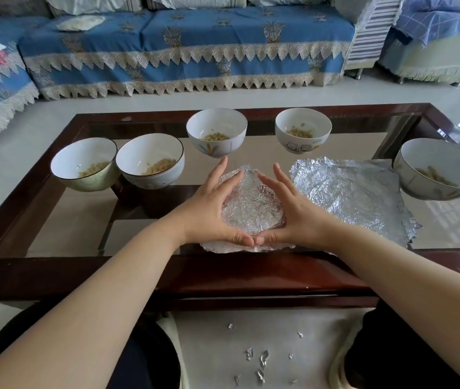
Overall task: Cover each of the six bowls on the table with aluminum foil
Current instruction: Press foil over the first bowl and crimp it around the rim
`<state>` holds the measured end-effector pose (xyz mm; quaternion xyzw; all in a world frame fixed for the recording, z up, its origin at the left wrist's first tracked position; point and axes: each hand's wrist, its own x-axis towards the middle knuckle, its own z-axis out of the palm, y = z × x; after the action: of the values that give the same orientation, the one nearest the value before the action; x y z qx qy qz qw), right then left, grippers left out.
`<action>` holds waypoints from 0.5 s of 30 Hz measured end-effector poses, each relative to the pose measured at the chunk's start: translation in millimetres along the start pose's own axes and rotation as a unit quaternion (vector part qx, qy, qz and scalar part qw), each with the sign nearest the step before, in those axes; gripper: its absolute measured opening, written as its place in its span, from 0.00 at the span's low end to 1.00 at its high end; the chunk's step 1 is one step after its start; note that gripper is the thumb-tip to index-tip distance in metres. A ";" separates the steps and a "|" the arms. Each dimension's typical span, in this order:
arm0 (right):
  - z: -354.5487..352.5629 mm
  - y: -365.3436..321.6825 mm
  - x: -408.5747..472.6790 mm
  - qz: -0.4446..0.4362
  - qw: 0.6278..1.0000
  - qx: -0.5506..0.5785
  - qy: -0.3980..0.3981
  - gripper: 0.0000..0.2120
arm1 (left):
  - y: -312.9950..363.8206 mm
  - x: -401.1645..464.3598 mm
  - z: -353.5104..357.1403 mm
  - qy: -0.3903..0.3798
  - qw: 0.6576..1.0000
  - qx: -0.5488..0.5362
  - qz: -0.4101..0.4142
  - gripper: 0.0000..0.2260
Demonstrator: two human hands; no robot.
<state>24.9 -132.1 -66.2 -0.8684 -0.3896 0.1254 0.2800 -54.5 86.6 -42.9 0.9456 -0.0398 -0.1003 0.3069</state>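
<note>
Nearest to the person, on the floor between the knees, lie small torn scraps of foil (262, 360), which says how easily this stuff rips.

On the near part of the glass-topped desk (54, 209) stands the foil-covered bowl (251, 203), the one being worked on. The left hand (209, 209) and right hand (296, 211) cup its sides, thumbs nearly meeting at the near edge, fingers (217, 172) straight and loosely spread along the rim, pressing the sheet down rather than pinching it. A skirt of loose foil flares out on the desk at the near side, so I would judge the wrap not yet tucked.

The foil looks thin, light and crinkly; it should hold whatever crease it is given but tear if pulled over the rim. It is best taken by its edges and smoothed down with flat palms. The bowl beneath is likely glazed ceramic, hard and somewhat slippery, and it sits on glass, so it wants steadying from both sides.

Just right of it lies a spare foil sheet (358, 192), flat and crumpled, with its far right corner by a large bowl (439, 169).

Farther back four open bowls wait: two touching at left (85, 164) (150, 161), two apart behind (217, 131) (303, 130). Each holds a little yellowish food.
</note>
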 end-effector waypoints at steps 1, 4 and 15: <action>0.6 1.0 -0.4 0.005 1.000 -0.004 -0.003 0.58 | -0.6 -0.6 0.6 0.006 1.000 -0.001 0.008 0.61; 1.3 1.1 -1.7 0.007 1.000 0.012 0.006 0.58 | -3.7 -1.3 4.3 0.029 0.999 0.017 0.027 0.59; 12.9 -6.8 3.7 -0.023 0.998 0.063 0.008 0.63 | 6.9 -0.6 -10.1 0.008 0.988 0.140 -0.066 0.61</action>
<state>17.6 -120.6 -72.7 -0.8410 -0.3981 0.1362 0.3402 -53.0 86.9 -30.7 0.9805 0.0114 -0.1060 0.1649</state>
